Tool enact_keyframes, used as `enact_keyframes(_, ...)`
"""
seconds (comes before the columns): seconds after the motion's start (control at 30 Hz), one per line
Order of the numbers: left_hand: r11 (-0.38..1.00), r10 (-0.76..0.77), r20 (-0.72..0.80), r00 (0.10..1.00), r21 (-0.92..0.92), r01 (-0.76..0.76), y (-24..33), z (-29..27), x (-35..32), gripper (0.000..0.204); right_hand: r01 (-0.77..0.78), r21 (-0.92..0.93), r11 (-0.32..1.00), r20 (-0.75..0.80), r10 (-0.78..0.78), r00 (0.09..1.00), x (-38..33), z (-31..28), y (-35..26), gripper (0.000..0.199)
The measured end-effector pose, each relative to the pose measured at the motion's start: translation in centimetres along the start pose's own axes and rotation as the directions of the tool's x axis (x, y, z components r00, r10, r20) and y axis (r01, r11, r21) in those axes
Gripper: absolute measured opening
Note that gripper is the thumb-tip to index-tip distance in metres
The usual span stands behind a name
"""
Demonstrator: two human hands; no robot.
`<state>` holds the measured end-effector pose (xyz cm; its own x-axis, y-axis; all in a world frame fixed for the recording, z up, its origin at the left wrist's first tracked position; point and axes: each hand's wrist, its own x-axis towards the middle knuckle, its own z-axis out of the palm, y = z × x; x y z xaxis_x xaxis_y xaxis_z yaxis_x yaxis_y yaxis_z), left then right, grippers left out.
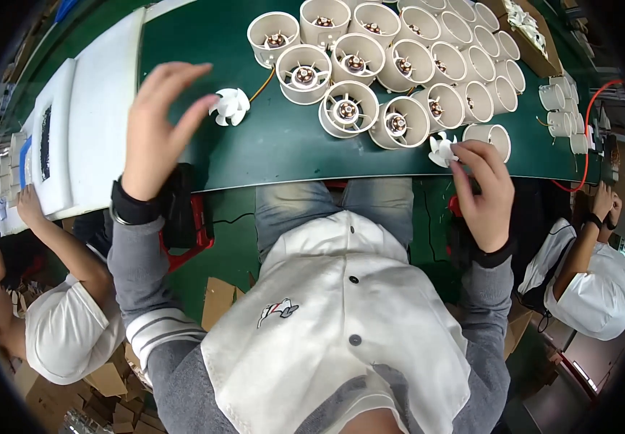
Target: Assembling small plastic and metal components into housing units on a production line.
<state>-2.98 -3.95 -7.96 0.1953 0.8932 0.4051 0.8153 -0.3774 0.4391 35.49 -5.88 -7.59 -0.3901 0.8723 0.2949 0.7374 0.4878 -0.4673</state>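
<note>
My left hand is open beside a white fan impeller on the table, its thumb and fingers spread apart. The thumb tip comes close to the impeller's blades; whether they touch I cannot tell. My right hand pinches a second white fan impeller at the blade edge, above the table's near side. Behind it, a cream round fan housing lies by the right fingers. Several more cream housings stand in rows, and an open one shows a copper-wound motor core inside.
The green tabletop runs across in front of me. At the back right stands a cardboard box with white parts. Smaller housings and a red cable are further right. People sit on both sides; white foam lies left.
</note>
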Motion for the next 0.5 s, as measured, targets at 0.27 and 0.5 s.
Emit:
enact_keyframes(0.27, 0.994, 0.081, 0.15, 0.985, 0.06, -0.091, 2.3, 1.5, -1.2, 0.025, -0.032, -0.07, 0.997, 0.074, 0.037, 0.997, 0.4, 0.9, 0.5, 0.017)
enact_keyframes(0.5, 0.994, 0.016, 0.391, 0.92, 0.095, -0.058, 2.0, 0.4, 1.3, 0.022, -0.033, -0.11, 0.993, 0.094, 0.044, 0.995, 1.6, 0.1, -0.4, 0.022)
